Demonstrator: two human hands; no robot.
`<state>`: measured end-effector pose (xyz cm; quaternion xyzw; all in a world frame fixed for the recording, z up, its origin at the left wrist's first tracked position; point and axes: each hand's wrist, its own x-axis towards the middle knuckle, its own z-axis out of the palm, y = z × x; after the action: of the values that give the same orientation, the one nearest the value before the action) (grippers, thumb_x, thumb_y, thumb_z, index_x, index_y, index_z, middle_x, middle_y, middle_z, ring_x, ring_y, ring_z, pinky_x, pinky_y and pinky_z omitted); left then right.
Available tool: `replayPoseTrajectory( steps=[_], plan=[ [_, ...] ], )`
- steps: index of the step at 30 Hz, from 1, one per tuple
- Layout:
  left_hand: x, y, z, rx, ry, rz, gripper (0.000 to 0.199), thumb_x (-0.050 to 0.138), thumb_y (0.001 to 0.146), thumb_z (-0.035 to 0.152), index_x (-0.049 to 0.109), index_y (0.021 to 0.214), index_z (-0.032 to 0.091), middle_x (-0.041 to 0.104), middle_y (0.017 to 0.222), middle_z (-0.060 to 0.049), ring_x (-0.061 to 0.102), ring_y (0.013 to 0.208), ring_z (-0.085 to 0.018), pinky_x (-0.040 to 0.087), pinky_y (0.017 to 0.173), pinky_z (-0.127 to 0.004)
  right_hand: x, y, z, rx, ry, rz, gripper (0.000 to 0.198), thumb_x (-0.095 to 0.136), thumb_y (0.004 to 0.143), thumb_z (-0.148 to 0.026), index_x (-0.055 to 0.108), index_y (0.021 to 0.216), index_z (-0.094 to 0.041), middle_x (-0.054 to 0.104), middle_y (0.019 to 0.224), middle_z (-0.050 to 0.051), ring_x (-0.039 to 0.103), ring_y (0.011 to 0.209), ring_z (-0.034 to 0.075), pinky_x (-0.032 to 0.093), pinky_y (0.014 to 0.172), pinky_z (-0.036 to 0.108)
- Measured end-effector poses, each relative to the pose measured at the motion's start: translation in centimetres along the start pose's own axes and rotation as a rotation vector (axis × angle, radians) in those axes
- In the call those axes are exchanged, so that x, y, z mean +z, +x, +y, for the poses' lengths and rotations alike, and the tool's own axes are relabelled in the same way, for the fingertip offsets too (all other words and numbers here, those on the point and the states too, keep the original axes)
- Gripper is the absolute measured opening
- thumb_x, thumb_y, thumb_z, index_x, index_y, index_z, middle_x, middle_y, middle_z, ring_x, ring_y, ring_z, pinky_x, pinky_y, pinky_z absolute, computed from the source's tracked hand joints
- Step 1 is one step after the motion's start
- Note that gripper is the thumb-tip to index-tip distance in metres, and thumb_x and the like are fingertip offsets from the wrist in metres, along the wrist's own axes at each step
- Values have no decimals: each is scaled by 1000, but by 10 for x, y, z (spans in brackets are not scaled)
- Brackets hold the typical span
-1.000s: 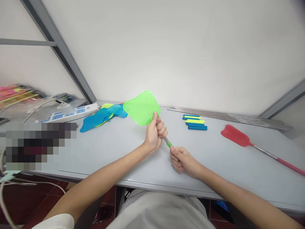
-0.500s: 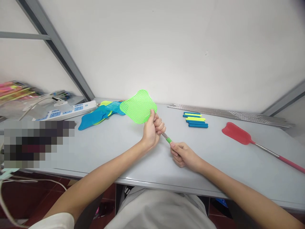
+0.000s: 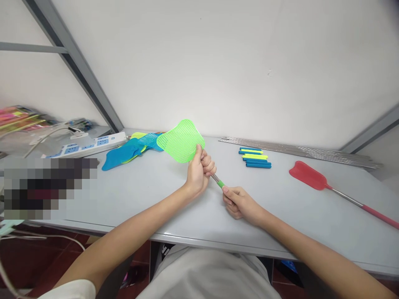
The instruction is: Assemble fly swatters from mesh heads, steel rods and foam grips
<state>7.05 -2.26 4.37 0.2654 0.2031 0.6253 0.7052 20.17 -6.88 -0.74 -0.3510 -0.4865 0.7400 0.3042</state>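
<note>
A bright green fly swatter [image 3: 182, 141] is held above the table between both hands, its perforated head up and to the left. My left hand [image 3: 201, 170] is closed around the neck just below the head, thumb lying against the green mesh. A short stretch of metal rod shows between the hands, running into a green grip sleeve [image 3: 220, 183]. My right hand [image 3: 238, 201] wraps that sleeve, hiding most of it. On the right lies a red fly swatter [image 3: 308, 175] with a metal shaft and red handle.
Blue and yellow swatter heads [image 3: 123, 153] are piled at left, beside a white power strip [image 3: 109, 141]. Several blue and yellow sleeves [image 3: 257, 157] lie right of centre. Metal rods [image 3: 296, 150] line the wall. The table's front edge [image 3: 212, 245] runs close to my body.
Both hands keep the same hold on the green fly swatter. Its head sits very slightly lower in view, and the camera has shifted a little.
</note>
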Motion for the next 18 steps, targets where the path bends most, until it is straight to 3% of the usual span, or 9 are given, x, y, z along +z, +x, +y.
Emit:
replayPoseTrajectory(
  steps=[18],
  plan=[
    [-2, 3, 0, 10, 38, 40, 37, 44, 71, 48, 30, 56, 17, 8, 42, 9, 12, 30, -3, 14, 29, -15, 0, 1, -1, 24, 0, 27, 38, 40, 72, -48, 30, 52, -17, 19, 34, -10, 13, 28, 1, 8, 26, 14]
  ],
)
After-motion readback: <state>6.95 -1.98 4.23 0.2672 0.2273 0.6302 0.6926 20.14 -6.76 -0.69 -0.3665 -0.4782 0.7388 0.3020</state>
